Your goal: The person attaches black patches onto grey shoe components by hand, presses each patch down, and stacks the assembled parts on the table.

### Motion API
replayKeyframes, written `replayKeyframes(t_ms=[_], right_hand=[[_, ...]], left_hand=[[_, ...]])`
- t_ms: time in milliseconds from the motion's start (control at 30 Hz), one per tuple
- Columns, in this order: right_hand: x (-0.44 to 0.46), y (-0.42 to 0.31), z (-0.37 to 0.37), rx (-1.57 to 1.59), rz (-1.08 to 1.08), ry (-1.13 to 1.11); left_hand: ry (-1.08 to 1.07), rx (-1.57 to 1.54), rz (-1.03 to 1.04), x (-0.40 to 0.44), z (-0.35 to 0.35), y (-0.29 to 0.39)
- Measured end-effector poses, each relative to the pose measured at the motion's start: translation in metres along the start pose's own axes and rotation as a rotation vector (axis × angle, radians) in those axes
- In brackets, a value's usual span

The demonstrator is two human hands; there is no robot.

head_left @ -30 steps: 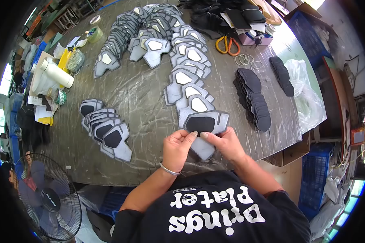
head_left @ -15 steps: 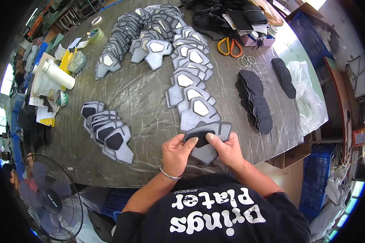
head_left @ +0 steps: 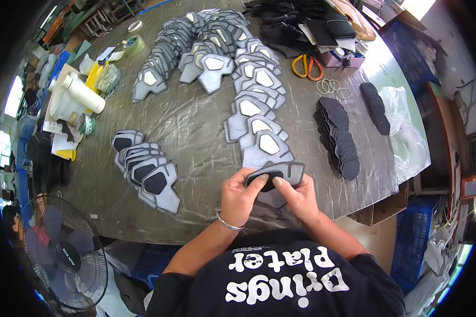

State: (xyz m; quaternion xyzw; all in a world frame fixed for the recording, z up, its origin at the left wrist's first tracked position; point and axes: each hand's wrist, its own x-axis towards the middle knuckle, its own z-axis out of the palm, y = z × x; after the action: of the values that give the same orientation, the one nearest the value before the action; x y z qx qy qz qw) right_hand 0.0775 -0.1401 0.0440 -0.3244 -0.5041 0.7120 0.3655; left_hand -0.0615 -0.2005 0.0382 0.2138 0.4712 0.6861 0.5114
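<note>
Between both hands is a grey padded piece (head_left: 292,170) with a dark edge and a black patch (head_left: 273,180) in its middle. My left hand (head_left: 238,199) grips its left side, thumb pressed on the patch. My right hand (head_left: 301,198) grips the right side, its thumb on the patch as well; fingers behind the piece are hidden. Just beyond lies a long overlapping row of similar grey pieces (head_left: 251,108) with white centres. To the left, several grey pieces with black centres (head_left: 154,183) overlap in a short row.
Black patches lie fanned in one stack (head_left: 339,138) at the right and another (head_left: 375,109) beyond it. Orange-handled scissors (head_left: 308,67), rubber bands (head_left: 333,89) and a plastic bag (head_left: 399,121) are nearby. A white bottle (head_left: 83,94) is at left; a fan (head_left: 63,253) stands beside the table.
The held piece has tilted and bent, so its lower part shows less. My thumbs have moved a little closer over the black patch. The whole view has shifted slightly.
</note>
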Motion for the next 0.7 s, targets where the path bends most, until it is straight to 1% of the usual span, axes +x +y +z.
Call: replayKeyframes(t_ms=[33,100,133,233,300,367,433,500,533,567,600,633,700], right_hand=[[0.0,0.001,0.001,0.034,0.03,-0.014],[0.0,0.005,0.003,-0.037,0.067,-0.044],[-0.001,0.007,0.002,-0.076,0.084,-0.05],[-0.004,0.006,0.002,-0.114,0.09,-0.071],[-0.004,0.004,0.003,-0.154,0.048,-0.12],[-0.007,0.004,0.012,-0.027,0.071,-0.152],[-0.001,-0.002,0.014,-0.098,0.165,-0.248],[0.006,0.0,0.008,-0.266,0.106,-0.282],[0.011,0.001,0.002,-0.349,0.077,-0.3],[0.02,0.0,-0.007,-0.543,-0.08,-0.239],[0.027,-0.001,-0.014,-0.805,-0.141,-0.093],[0.032,-0.002,-0.019,-1.062,-0.202,0.062],[0.042,0.005,-0.036,-1.261,-0.252,0.089]], left_hand=[[0.015,-0.012,0.008,0.0,-0.003,-0.001],[0.032,-0.042,0.02,0.0,-0.006,-0.004],[0.035,0.007,0.019,-0.001,-0.01,-0.006],[0.033,0.017,-0.049,-0.009,-0.008,-0.001],[0.034,-0.076,-0.099,-0.015,-0.009,0.002],[0.034,-0.157,-0.116,-0.021,-0.013,0.005],[0.044,-0.195,-0.099,-0.021,-0.024,0.003],[0.102,-0.08,-0.034,-0.021,-0.04,0.005],[0.189,-0.017,-0.016,-0.02,-0.051,0.012],[0.231,0.114,0.049,-0.018,-0.068,0.022],[0.294,0.188,0.077,-0.018,-0.081,0.038],[0.316,0.385,0.121,-0.018,-0.101,0.056],[0.342,0.569,0.14,-0.018,-0.132,0.085]])
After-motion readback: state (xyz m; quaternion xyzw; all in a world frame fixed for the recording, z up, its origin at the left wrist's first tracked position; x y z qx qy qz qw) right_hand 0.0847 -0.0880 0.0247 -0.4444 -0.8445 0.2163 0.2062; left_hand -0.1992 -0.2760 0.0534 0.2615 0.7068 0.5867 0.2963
